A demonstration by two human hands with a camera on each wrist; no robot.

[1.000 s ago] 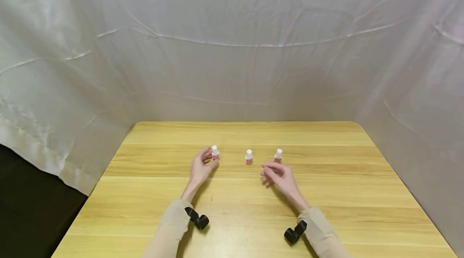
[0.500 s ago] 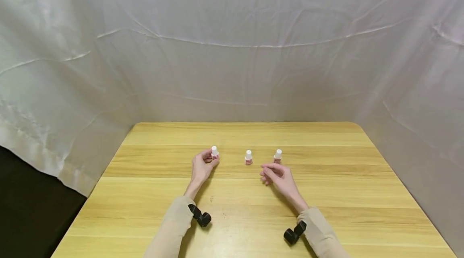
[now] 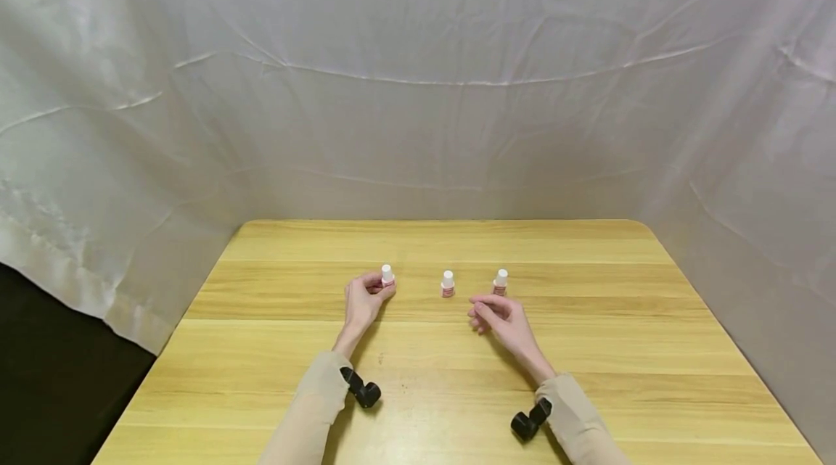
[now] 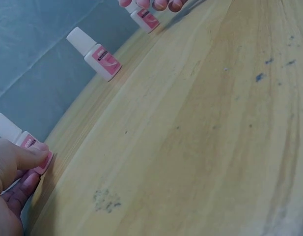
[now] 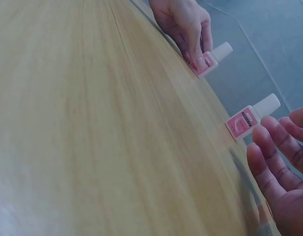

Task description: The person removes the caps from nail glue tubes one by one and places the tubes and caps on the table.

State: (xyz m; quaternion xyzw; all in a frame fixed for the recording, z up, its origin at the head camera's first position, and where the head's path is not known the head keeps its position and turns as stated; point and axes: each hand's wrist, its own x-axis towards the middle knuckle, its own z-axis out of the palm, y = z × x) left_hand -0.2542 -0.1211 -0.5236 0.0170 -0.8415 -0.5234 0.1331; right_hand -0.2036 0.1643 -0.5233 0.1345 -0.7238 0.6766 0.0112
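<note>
Three small white bottles with pink labels and white caps stand upright in a row. My left hand (image 3: pixel 363 302) pinches the left bottle (image 3: pixel 387 275) low on its body, thumb across the label in the left wrist view, where its cap (image 4: pixel 7 127) shows. The middle bottle (image 3: pixel 447 284) stands untouched between the hands; its label (image 5: pixel 241 123) faces me. My right hand (image 3: pixel 506 323) hovers just in front of the right bottle (image 3: pixel 500 281), fingers loosely bent and holding nothing. That hand hides the right bottle's lower part in the head view.
The wooden table (image 3: pixel 444 407) has a pale grey curtain (image 3: pixel 418 124) behind it and at both sides. Each sleeve carries a black wrist camera (image 3: pixel 368 394). Small dark marks (image 4: pixel 107 200) spot the tabletop.
My left hand's fingers have closed in from around the left bottle to pinch it. The right hand and the other two bottles have stayed in place.
</note>
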